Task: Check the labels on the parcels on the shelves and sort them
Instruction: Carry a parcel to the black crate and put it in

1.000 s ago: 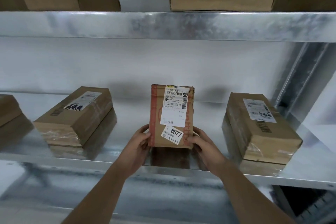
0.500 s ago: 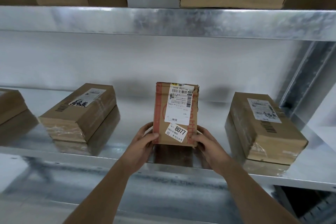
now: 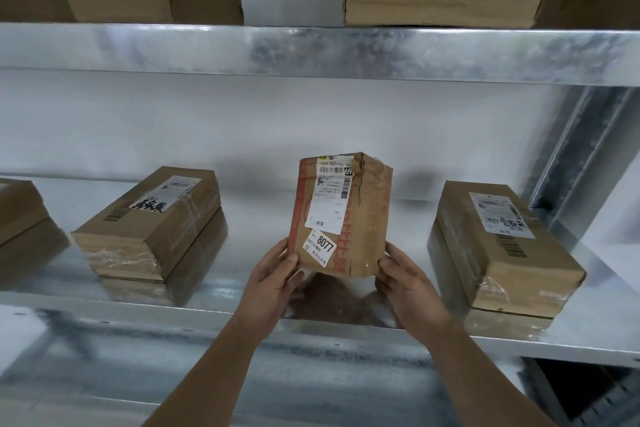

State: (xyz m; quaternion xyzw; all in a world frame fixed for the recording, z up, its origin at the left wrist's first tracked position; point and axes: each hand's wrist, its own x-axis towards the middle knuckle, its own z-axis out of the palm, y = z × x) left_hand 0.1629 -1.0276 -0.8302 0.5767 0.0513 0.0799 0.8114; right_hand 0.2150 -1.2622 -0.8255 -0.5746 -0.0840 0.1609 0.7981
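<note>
A small brown cardboard parcel [image 3: 360, 222] with a white shipping label and a sticker reading 8077 is held upright just above the middle metal shelf [image 3: 242, 291]. My left hand [image 3: 273, 281] grips its lower left corner, thumb on the labelled face. My right hand [image 3: 407, 282] grips its lower right edge. The parcel is turned so its right side face shows. Two flat labelled parcels lie on the same shelf, one to the left [image 3: 149, 222] and one to the right [image 3: 502, 246].
Part of another box [image 3: 20, 211] shows at the far left of the shelf. The upper shelf [image 3: 311, 48] carries several larger boxes. A metal upright [image 3: 585, 156] stands at the right. A lower shelf surface lies below my arms.
The parcel has been lifted a little and turned, so its right side face now shows. Both hands kept their hold on its lower corners.
</note>
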